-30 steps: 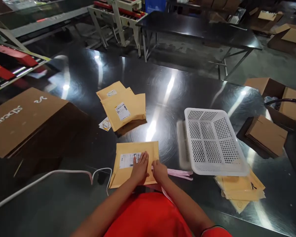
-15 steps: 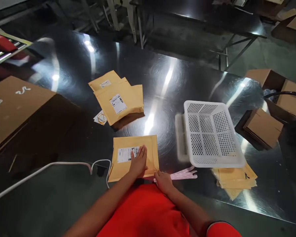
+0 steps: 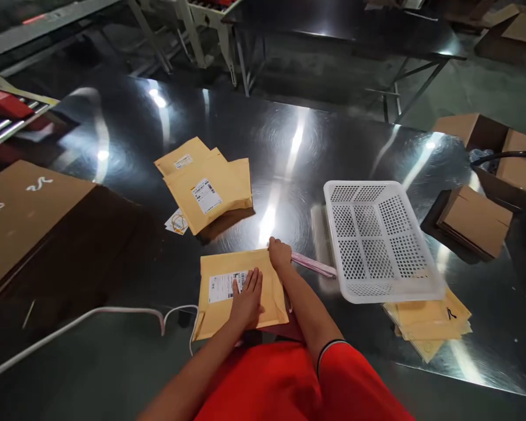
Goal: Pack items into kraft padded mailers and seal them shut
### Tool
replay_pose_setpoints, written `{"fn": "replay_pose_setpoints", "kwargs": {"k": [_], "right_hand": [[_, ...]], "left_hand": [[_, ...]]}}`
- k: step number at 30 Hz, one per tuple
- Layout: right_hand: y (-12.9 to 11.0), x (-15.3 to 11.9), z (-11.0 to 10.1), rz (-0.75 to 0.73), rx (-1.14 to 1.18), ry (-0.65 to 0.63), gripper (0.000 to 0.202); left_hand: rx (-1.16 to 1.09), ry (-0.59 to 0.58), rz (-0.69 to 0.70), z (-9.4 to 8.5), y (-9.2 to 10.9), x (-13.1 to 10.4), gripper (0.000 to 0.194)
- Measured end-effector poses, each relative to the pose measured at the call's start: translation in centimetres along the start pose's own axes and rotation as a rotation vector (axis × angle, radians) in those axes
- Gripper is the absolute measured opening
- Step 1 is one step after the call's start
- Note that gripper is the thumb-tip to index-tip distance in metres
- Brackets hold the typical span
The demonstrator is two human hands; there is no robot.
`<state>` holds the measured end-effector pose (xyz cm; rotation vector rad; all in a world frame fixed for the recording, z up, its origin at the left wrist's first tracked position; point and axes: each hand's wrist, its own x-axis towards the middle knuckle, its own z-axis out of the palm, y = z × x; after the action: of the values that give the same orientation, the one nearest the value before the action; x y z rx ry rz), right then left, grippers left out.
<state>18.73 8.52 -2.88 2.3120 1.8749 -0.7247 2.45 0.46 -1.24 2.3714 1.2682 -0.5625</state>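
Note:
A yellow padded envelope with a white barcode label lies flat on the shiny metal table in front of me. My left hand presses flat on its middle, fingers together over the label's right edge. My right hand is at the envelope's far right corner, fingers closed on a thin pink strip that runs right toward the basket.
A pile of labelled yellow envelopes lies farther back. A white plastic basket stands tilted at right over more envelopes. Flat cardboard at left, small boxes at right, a white cable near the front edge.
My right hand moved from the envelope's near right corner up to its far right corner, carrying the pink strip along. My left hand stayed pressed on the envelope.

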Motion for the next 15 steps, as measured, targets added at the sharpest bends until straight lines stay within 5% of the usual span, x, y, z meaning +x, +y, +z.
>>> {"fn": "replay_pose_setpoints", "kwargs": {"k": [3, 8, 10, 12, 15], "right_hand": [[0.4, -2.9, 1.1, -0.02, 0.043, -0.026, 0.029], [2.6, -15.4, 5.3, -0.083, 0.134, -0.136, 0.017], [4.2, -19.0, 6.1, -0.021, 0.18, -0.125, 0.011], [6.0, -21.1, 6.1, 0.1, 0.233, -0.075, 0.019], [8.0, -22.2, 5.5, 0.277, 0.327, 0.012, 0.027]], "left_hand": [[0.007, 0.013, -0.001, 0.0, 0.0, -0.2, 0.092], [-0.033, 0.033, 0.043, -0.2, -0.1, -0.4, 0.087], [-0.082, 0.137, -0.007, -0.4, -0.7, -0.8, 0.072], [-0.17, 0.302, -0.247, -0.5, -1.8, -1.4, 0.063], [-0.412, 0.428, -0.704, -0.6, -4.6, -2.4, 0.08]]}}
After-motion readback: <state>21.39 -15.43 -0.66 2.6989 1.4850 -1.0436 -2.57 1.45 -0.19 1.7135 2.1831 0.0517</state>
